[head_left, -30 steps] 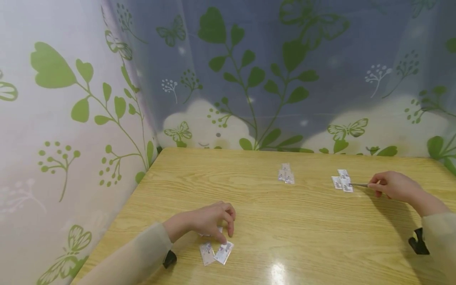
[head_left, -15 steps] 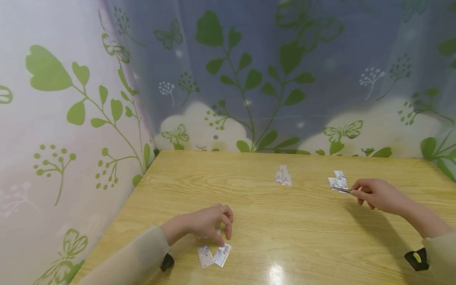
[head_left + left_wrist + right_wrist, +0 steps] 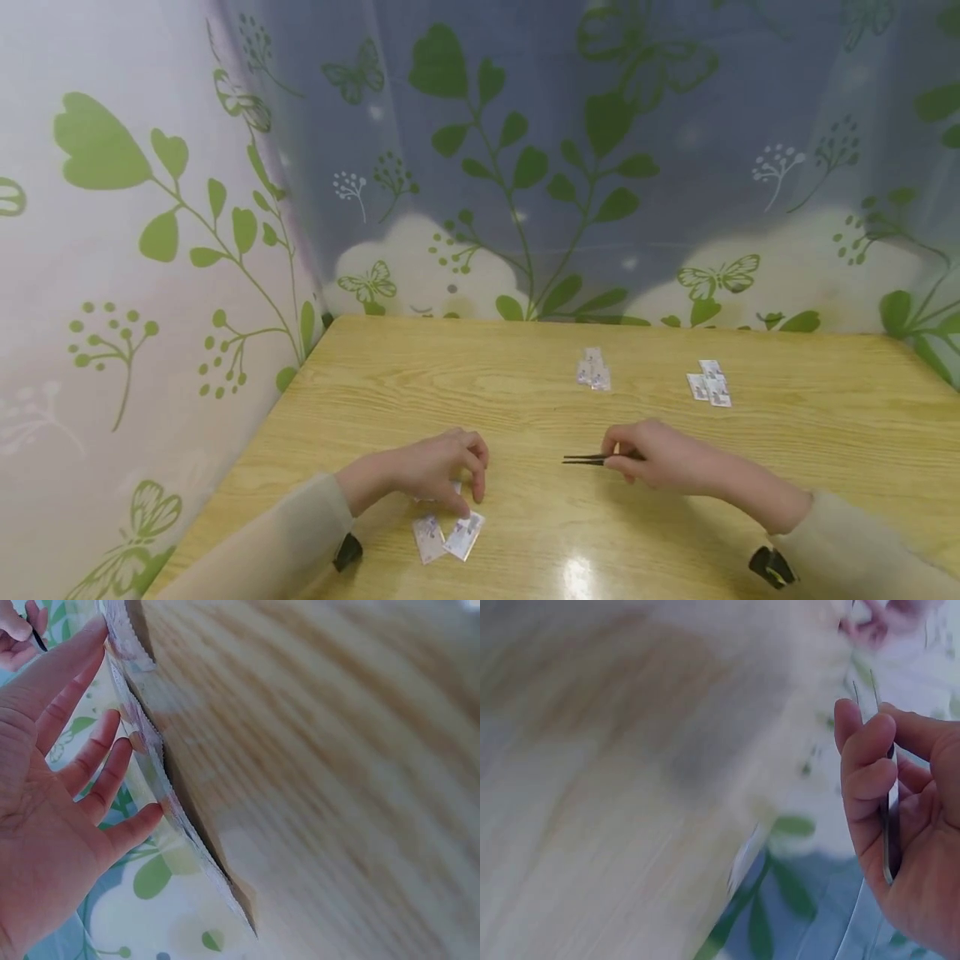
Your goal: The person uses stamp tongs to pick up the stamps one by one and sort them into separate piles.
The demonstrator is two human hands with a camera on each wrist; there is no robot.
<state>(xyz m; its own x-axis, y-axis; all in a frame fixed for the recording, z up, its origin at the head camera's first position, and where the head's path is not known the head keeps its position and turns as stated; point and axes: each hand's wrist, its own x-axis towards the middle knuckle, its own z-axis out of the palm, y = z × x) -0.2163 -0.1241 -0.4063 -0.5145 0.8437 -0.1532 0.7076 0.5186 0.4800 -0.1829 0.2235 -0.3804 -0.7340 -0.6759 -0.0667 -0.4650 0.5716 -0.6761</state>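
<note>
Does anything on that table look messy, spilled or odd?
Nothing looks spilled or damaged. By the bare left hand, one small, flat, whitish printed packet and its matching neighbour look slightly askew: they slant opposite ways, whereas the far-right cluster of three flat, whitish packets lines up in one direction.

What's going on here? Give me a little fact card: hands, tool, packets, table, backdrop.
Left hand: over the near packets, fingers loosely bent
Right hand: holds tweezers
Tweezers: tips apart, nothing between them
Near packets: two plainly visible, at least one more partly hidden by the hand
Far packets: two small clusters
Table: wood-grained
Backdrop: leaf and butterfly print
</note>
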